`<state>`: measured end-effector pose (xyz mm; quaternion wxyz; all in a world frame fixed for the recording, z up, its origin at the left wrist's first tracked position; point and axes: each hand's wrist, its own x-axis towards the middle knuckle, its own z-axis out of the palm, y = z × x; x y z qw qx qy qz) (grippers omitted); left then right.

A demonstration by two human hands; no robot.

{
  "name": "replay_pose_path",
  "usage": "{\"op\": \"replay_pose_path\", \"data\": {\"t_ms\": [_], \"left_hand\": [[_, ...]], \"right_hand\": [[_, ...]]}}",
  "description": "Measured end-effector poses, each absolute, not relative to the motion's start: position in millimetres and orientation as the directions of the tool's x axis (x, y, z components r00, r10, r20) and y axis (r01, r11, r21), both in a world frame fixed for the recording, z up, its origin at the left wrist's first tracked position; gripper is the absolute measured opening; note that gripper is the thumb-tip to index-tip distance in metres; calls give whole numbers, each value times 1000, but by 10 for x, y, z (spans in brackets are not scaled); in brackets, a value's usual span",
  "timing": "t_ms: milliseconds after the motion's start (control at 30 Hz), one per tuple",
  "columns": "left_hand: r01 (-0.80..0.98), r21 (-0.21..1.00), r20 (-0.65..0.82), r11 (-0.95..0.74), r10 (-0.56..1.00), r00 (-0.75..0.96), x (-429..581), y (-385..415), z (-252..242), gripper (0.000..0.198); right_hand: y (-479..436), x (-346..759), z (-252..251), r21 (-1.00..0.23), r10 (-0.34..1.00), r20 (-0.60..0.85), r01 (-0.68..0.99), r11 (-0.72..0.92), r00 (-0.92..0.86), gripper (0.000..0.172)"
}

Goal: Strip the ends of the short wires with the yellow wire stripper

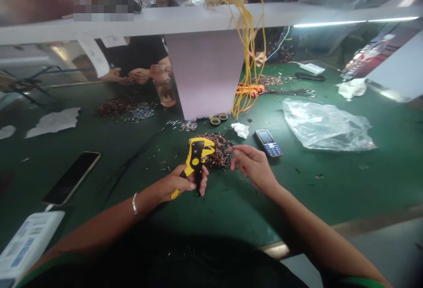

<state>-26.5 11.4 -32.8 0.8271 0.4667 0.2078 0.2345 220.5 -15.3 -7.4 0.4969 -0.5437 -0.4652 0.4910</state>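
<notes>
My left hand (180,183) grips the handles of a yellow and black wire stripper (196,158), jaws pointing up and to the right. My right hand (251,164) is just right of the jaws, its fingers pinched on something small and thin that I cannot make out. Between and behind the hands lies a pile of short brown wire pieces (218,152) on the green table (330,178). A silver bracelet sits on my left wrist.
A keypad phone (268,142) and a crumpled tissue (240,130) lie right of the pile, a clear plastic bag (325,126) further right. A smartphone (72,178) and a white box (28,244) lie left. Yellow wires (246,46) hang from the shelf. Another person's hands (132,75) work across the table.
</notes>
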Motion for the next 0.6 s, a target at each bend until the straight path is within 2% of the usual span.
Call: {"op": "replay_pose_path", "data": {"t_ms": [133,233,333,433,600], "left_hand": [[-222,864,-106,452,594,797,-271,111,-331,40],[-221,846,-105,484,560,822,-303,110,-302,39],[-209,838,-118,504,542,832,-341,110,-264,40],[-217,836,-110,503,542,833,-365,121,-246,41],[-207,822,-113,530,509,853,-368,139,-266,45]], "right_hand": [[-28,2390,-158,-997,958,-33,-72,-13,283,28],[-9,2433,-182,-999,945,5,-43,20,327,22],[-126,2317,-144,-997,981,17,79,1,192,21],[-303,2158,-86,-967,995,90,242,77,43,22],[-410,2073,-41,-928,985,135,333,164,-108,27]]}}
